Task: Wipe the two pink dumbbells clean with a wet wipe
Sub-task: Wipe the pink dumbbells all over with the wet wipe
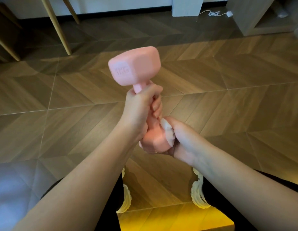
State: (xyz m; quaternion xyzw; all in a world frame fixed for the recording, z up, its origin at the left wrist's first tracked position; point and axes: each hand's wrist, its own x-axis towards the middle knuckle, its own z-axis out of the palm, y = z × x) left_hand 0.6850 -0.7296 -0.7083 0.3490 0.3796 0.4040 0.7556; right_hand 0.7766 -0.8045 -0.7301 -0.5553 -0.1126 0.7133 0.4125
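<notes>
A herringbone wooden floor (228, 72) lies well below both hands. One pink dumbbell (136, 65) is held off it, tilted, with its "1KG" head above the left hand (140, 107), whose fingers are curled tight round the handle. The right hand (183, 139), just below and beside the left, cups the lower head. Its thumb and fingers pinch a crumpled white wet wipe (168, 130) against that head.

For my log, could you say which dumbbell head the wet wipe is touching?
The lower head, where the right hand holds the wet wipe; the upper head, marked 1KG, is bare.
</notes>
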